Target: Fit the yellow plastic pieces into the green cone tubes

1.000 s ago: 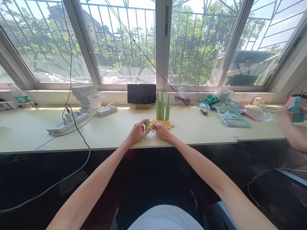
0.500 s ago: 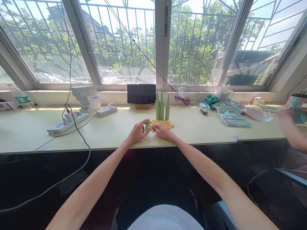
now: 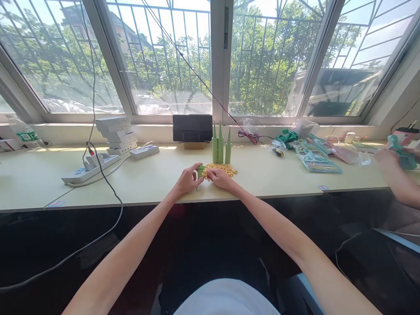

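White cloth (image 3: 226,298) covers the person's body nearest the camera, with both forearms reaching over the tabletop (image 3: 269,177). The left hand (image 3: 186,181) pinches a green piece (image 3: 200,169) between thumb and fingers, near the tabletop's near edge. The right hand (image 3: 220,179) has thumb and fingers drawn together just beside it; whether they grip anything, I cannot tell. Small yellow pieces (image 3: 228,169) lie loosely heaped just beyond the hands. Behind them stand three green pointed tubes (image 3: 221,148), upright. Farther left, a white power strip (image 3: 77,176) lies nearer than stacked white boxes (image 3: 118,139); on the far right, another person's hand (image 3: 386,158) is near teal material (image 3: 404,158). A dark screen (image 3: 192,127) stands at the far side, before the windows (image 3: 164,65).
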Tool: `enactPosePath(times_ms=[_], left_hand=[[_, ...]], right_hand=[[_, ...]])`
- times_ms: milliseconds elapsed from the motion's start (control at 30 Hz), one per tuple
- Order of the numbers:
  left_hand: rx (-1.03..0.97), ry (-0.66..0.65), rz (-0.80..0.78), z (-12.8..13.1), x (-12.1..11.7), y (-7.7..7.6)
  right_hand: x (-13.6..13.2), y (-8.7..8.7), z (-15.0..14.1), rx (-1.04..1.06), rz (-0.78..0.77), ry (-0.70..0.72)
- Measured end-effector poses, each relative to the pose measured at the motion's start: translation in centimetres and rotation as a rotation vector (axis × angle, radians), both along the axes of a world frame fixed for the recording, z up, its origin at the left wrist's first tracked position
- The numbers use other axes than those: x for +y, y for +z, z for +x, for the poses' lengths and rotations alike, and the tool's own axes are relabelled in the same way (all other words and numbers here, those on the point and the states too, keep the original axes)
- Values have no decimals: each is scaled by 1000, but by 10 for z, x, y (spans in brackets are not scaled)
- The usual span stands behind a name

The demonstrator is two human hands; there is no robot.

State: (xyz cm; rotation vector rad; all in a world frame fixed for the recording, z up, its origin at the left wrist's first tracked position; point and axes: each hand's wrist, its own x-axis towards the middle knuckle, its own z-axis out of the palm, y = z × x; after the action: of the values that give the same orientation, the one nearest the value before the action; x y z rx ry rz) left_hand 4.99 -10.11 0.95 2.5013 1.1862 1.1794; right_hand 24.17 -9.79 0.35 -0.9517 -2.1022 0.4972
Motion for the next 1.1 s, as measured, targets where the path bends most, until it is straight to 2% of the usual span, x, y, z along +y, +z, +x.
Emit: enactPosePath(times_ms=[167, 400, 1100], left_hand=[[14, -1, -10, -1, 0, 0], [53, -7, 8, -2, -1, 1], [78, -7, 71, 0, -3, 0]], right_hand=[[0, -5, -1, -31, 46, -34], [-1, -9, -5, -214, 165, -153], [0, -5, -4, -169, 90, -95]])
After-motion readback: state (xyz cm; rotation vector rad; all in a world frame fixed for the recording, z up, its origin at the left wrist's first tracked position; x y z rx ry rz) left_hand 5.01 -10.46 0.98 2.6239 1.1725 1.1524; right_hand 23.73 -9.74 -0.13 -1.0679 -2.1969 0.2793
